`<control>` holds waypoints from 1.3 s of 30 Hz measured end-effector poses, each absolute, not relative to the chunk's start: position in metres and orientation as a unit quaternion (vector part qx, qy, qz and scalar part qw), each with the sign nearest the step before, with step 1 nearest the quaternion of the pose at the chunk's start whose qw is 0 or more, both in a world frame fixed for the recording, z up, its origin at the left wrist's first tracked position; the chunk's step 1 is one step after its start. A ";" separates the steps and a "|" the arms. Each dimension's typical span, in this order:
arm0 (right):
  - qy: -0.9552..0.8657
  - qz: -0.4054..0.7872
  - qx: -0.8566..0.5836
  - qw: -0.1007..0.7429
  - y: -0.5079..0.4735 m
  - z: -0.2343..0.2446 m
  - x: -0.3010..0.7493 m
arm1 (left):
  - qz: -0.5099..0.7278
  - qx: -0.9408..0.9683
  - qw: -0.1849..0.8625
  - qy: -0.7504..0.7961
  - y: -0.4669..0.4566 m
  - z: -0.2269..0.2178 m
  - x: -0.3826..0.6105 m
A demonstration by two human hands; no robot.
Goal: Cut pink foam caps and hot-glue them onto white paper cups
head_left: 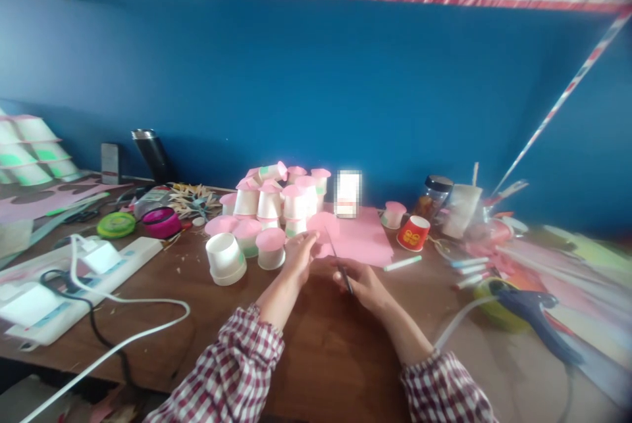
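My left hand (300,253) pinches the edge of a round pink paper disc (323,228) in front of the stacked cups. In my right hand (363,283) is a pair of scissors (347,275), its blades pointing up toward the disc. Whether the blades touch the paper I cannot tell. Beneath the disc lies a pink paper sheet (363,235). Close to my left hand stand white paper cups topped with pink discs, among them a front cup (271,249). A bare white cup (226,258) rests upside down beside them.
At right are a red paper cup (413,233), a capped marker (402,263), a lidded jar (434,194) and a glue gun (540,318). A power strip (141,258) with cables, a magenta tape container (161,222) and a black flask (152,156) occupy the left. Behind rises a blue partition (316,81).
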State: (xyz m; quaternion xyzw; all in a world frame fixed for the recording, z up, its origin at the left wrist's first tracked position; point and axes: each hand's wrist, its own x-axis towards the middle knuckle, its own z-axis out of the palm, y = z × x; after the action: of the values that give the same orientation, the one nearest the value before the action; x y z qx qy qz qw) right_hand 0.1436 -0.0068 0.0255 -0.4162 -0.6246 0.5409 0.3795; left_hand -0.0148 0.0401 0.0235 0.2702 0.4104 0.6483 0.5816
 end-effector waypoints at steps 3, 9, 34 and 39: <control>-0.621 0.535 -0.426 0.384 -0.006 0.024 0.144 | 0.640 0.283 0.590 0.404 0.039 0.023 -0.013; -0.616 0.533 -0.431 0.388 -0.005 0.021 0.144 | 0.636 0.280 0.587 0.415 0.041 0.021 -0.012; -0.605 0.513 -0.464 0.394 -0.003 0.020 0.141 | 0.619 0.273 0.609 0.414 0.039 0.021 -0.011; -0.593 0.516 -0.471 0.400 -0.005 0.022 0.140 | 0.623 0.250 0.616 0.412 0.040 0.019 -0.011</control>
State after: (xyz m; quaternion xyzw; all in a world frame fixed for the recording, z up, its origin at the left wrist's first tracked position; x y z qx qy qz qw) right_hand 0.1399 -0.0055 0.0223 -0.4715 -0.5926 0.5164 0.3999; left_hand -0.0106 0.0399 0.0191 0.2503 0.4115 0.6231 0.6162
